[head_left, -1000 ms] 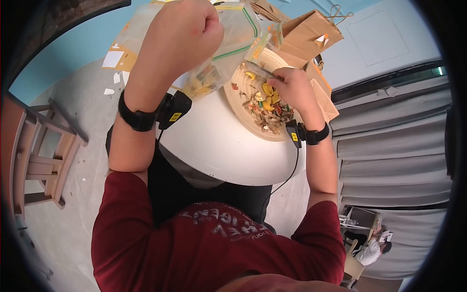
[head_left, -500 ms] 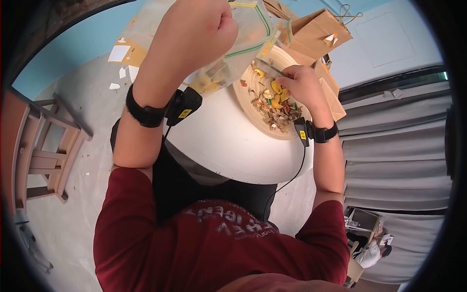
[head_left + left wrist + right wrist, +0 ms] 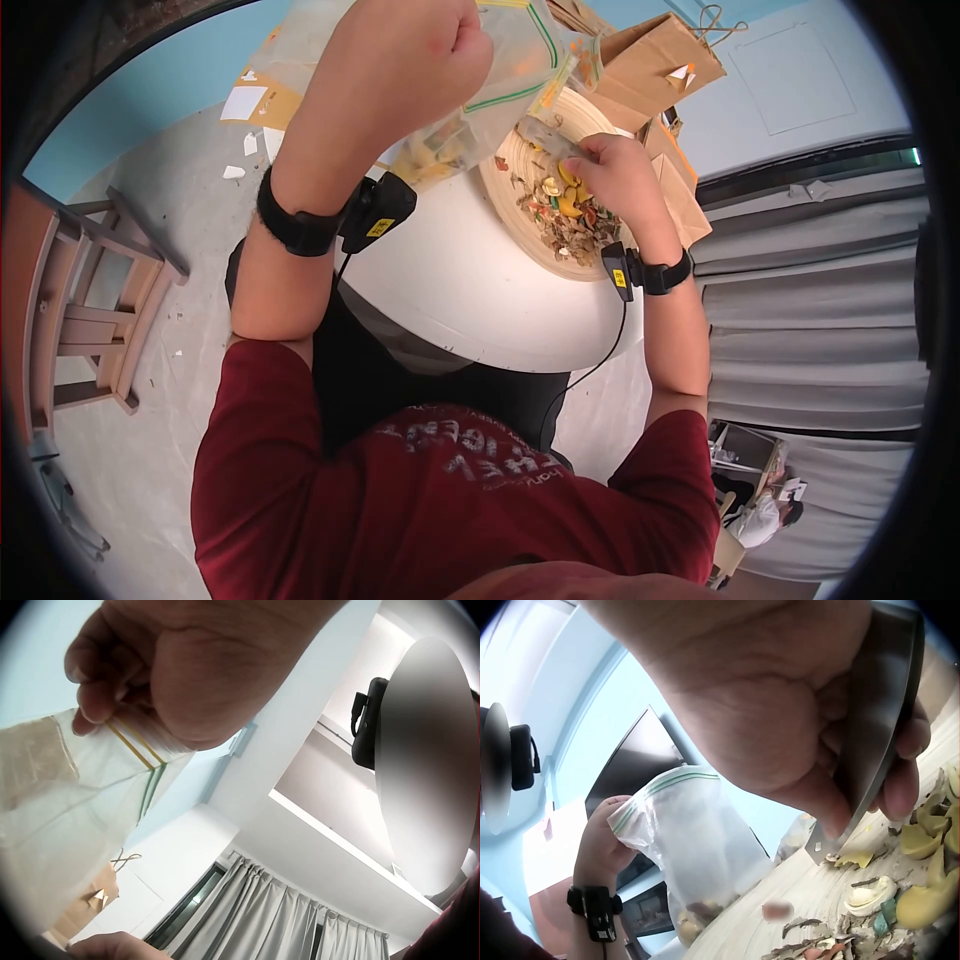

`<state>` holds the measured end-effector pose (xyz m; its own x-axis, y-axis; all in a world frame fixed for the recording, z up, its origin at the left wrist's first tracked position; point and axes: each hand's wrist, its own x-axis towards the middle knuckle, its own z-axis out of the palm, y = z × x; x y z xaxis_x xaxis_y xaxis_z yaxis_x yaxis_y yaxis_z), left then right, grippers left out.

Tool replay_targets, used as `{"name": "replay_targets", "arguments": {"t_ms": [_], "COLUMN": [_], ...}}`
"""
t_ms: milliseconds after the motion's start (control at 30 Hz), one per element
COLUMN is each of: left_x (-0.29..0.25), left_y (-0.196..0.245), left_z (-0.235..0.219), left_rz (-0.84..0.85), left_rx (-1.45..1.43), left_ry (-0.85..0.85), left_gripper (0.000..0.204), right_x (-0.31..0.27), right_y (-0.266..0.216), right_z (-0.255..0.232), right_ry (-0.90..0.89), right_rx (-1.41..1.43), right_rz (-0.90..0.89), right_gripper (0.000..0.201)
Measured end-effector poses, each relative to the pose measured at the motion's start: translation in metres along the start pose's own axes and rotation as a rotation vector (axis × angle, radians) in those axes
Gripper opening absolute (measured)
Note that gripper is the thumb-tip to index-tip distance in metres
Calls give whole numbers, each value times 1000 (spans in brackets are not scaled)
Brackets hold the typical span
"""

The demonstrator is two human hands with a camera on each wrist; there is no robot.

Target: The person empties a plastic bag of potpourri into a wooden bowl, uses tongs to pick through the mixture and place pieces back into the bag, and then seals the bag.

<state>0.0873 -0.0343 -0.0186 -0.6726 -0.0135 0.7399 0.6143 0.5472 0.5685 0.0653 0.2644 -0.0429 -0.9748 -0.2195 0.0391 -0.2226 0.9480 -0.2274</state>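
Observation:
My left hand (image 3: 405,65) is raised at the table's far side, its curled fingers pinching the top edge of a clear zip bag (image 3: 705,825) with green seal lines. Yellowish and brown pieces lie in the bottom of that bag. In my right hand (image 3: 625,180) is a flat, dark grey metal blade-like tool (image 3: 877,712), with fingers and thumb curled round it. The tool's tip is low over a round pale wooden dish (image 3: 500,215). Yellow peels (image 3: 922,900), brown flakes and a whitish curled piece (image 3: 870,896) lie scattered in the dish.
A white round table (image 3: 450,290) bears the dish. Brown paper bags (image 3: 640,70) stand behind it on the right, beside another small clear bag (image 3: 582,55). A wooden chair (image 3: 95,310) is at the left, and grey curtains (image 3: 800,330) hang at the right.
The whole head view has shifted, moving both hands and the dish rightward in the picture. The metal tool has tilted and shows more of its flat face. Both hands keep their holds.

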Motion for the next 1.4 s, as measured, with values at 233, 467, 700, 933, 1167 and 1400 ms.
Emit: {"name": "replay_targets", "arguments": {"t_ms": [233,467,700,933,1167,1400], "left_x": [0,-6,-7,-8,-9,-7], "left_y": [-7,-17,-15,-15,-8,-14], "left_z": [7,11,9,11,16,7], "left_rz": [68,41,1,17,72,47], "left_rx": [2,-50,-61,-27,4,-3], "left_ry": [-25,-59,-74,-118,-154,-124], "left_gripper": [14,12,12,13,14,13], "right_x": [-4,-10,-23,-52,-50,-8], "right_y": [-10,-14,-6,-15,-37,50], "right_z": [4,15,0,-52,-67,-25], "right_ry": [71,163,189,251,318,31], "right_rx": [-165,-415,-272,292,446,-29], "right_rz": [-80,-152,-140,9,-72,190], "right_gripper": [22,21,21,18,21,38]}}
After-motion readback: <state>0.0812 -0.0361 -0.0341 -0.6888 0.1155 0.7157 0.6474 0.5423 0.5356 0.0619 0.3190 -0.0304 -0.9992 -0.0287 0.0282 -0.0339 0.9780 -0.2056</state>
